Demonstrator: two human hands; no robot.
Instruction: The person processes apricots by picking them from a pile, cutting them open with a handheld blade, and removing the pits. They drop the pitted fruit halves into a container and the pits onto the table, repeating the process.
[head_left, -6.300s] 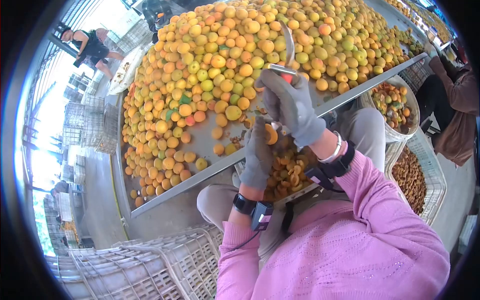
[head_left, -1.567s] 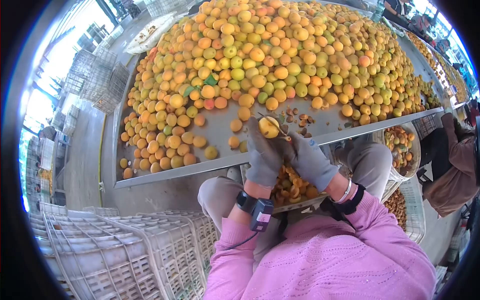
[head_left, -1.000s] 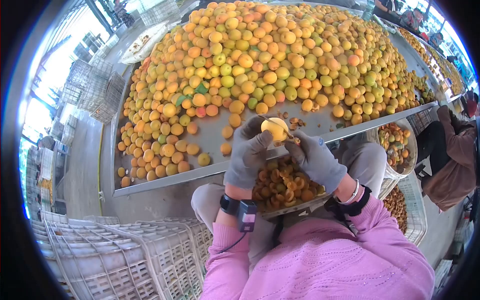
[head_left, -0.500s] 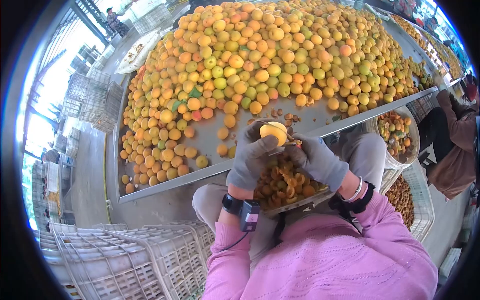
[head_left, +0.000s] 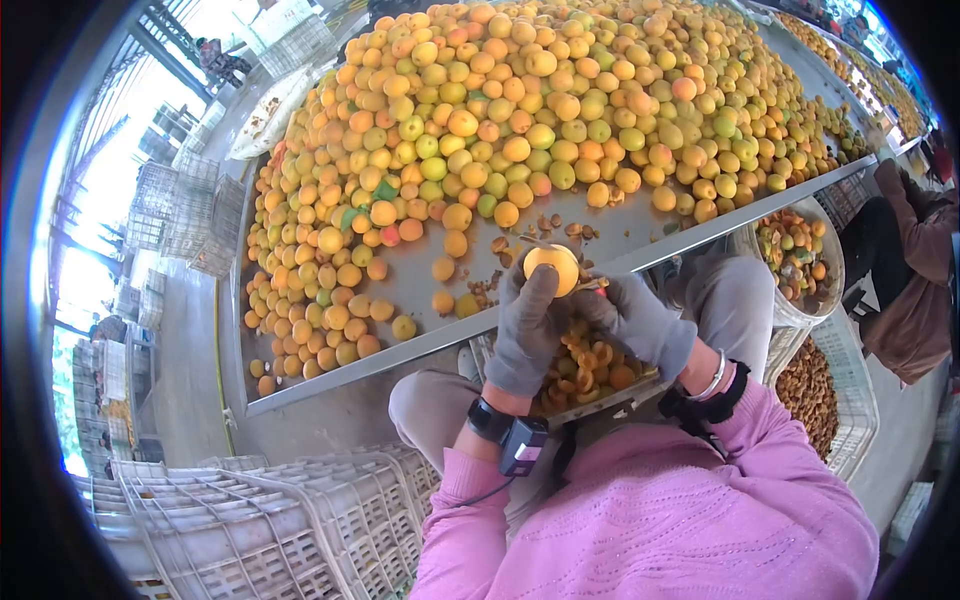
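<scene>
Gloved in grey, my left hand (head_left: 527,335) grips a yellow-orange apricot (head_left: 551,270), its thumb lying across the front of the fruit. My right hand (head_left: 640,320) is closed close beside it, around a small tool with a red part (head_left: 600,292) showing between the fingers. A thin dark strip behind the apricot may belong to this tool; its shape is mostly hidden. Below both hands, a crate (head_left: 600,407) between my knees holds apricot halves (head_left: 590,365).
A metal-edged table (head_left: 640,235) in front bears a large heap of apricots (head_left: 520,110). White plastic crates (head_left: 260,520) stand at lower left. On the right are a bucket of fruit pieces (head_left: 790,255), a crate of brown pits (head_left: 808,400) and a seated person (head_left: 905,280).
My left hand has turned more upright, with its thumb now across the apricot's front. The right hand stays nearly in place beside it. The view has shifted slightly.
</scene>
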